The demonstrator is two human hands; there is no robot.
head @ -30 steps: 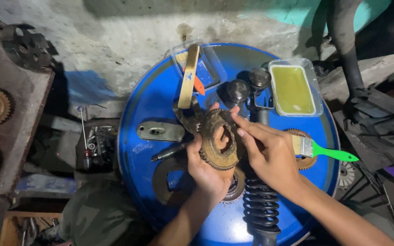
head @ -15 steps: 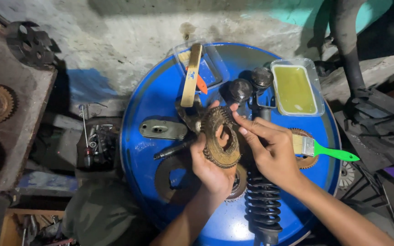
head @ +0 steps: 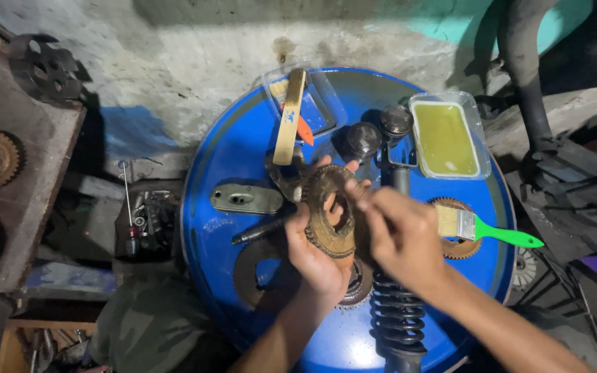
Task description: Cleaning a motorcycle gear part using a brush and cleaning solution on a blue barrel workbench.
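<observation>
Over a blue drum lid [head: 229,166] serving as the surface, the left hand [head: 316,252] pinches a rusty toothed ring [head: 329,211] upright while the right hand [head: 399,231] (fingers now drawn together, blurred) has slid onto its rim

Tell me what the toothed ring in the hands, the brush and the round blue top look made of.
Toothed ring, held in the left hand: metal, dull brown, likely rusty or greasy. Brush: glossy green handle, probably plastic, with pale bristles. Round blue top: painted metal by its raised rim and sheen, though that is not certain.
</observation>
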